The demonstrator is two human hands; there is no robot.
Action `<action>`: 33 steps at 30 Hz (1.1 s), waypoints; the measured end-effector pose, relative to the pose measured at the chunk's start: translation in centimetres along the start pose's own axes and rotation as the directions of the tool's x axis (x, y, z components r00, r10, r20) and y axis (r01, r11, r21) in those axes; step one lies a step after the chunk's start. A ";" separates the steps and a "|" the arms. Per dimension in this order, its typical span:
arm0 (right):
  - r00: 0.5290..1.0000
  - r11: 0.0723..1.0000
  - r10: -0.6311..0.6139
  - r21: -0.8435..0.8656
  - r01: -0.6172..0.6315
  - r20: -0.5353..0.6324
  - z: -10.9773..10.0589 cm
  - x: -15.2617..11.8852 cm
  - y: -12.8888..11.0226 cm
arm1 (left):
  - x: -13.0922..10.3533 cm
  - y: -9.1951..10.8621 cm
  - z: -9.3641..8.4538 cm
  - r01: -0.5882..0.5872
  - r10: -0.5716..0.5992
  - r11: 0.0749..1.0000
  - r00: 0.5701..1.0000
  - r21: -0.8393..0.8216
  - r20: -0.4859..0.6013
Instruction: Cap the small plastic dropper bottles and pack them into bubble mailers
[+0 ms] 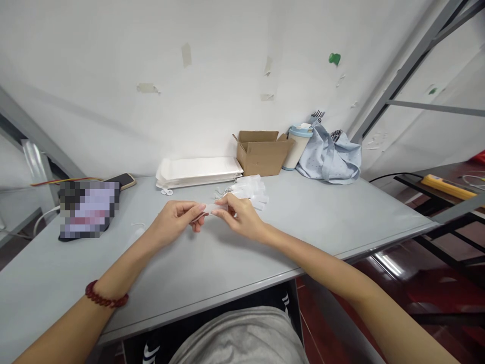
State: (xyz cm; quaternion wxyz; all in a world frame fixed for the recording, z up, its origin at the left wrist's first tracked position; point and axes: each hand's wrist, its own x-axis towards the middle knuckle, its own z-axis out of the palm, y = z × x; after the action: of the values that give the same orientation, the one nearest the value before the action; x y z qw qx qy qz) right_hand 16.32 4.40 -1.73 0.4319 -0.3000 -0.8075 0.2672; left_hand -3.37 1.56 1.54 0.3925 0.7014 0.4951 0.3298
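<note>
Both my hands at a grey table [322, 207], with the open cardboard box [267, 157] as the reference point. A small whitish strip [209, 208] lies between my fingers, off the table's back edge, nearer me than the box and to its left. My left hand [176, 221] pinches the strip's left end between thumb and fingers; my right hand [242, 216] pinches its right end, thumb and forefinger close together. A beaded bracelet [106, 297] circles my left wrist. Just in front of the box lies a loose pile of translucent pieces [252, 189]. Directly to the box's left sits a white stack [200, 171], and farther left, toward me, are small white rings [166, 192]. Well to the box's left is a phone-like slab [129, 180]. To its right stand a lidded cup [298, 150] and, beyond that, a pale blue cloth bag [333, 159].
</note>
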 end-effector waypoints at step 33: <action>0.999 0.832 -0.019 -0.555 -0.002 -0.032 -2.0 1.8 3.1 | 0.5 -3.7 -6.7 0.223 -0.239 0.785 0.970 0.577 -0.050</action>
State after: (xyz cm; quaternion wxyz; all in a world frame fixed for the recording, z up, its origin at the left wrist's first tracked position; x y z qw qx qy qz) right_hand 18.04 8.10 -1.94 0.3421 -0.4135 -0.8437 0.0142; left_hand -10.52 4.25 1.50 0.2043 0.7257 0.6487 0.1042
